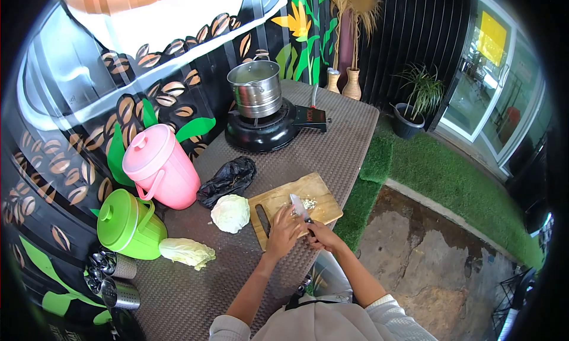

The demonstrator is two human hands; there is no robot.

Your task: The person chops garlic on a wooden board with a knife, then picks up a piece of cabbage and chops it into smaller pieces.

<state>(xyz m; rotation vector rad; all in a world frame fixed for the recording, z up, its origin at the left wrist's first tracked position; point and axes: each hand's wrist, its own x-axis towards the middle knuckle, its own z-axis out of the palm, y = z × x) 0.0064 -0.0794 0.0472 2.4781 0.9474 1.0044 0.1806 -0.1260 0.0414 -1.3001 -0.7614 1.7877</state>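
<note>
My right hand [323, 236] is closed around the handle of a knife [300, 207], its blade pointing away from me over a wooden cutting board [323, 188]. Small chopped pale pieces [309, 203] lie on the board right beside the blade. With fingers stretched out, my left hand [283, 233] is over the board's near part, fingertips close to the blade. Left of the board sits a round cabbage [230, 214], next to a crumpled black plastic bag [228, 179]. Farther left, a wedge-shaped leafy vegetable [187, 253] lies on the table.
A steel pot [255, 91] stands on a black portable stove [261, 132] at the table's far end. Along the wall are pink [163, 169] and green [133, 225] lidded containers. Metal holders with cutlery [120, 292] stand at the left. The table's right edge [363, 154] runs beside the board.
</note>
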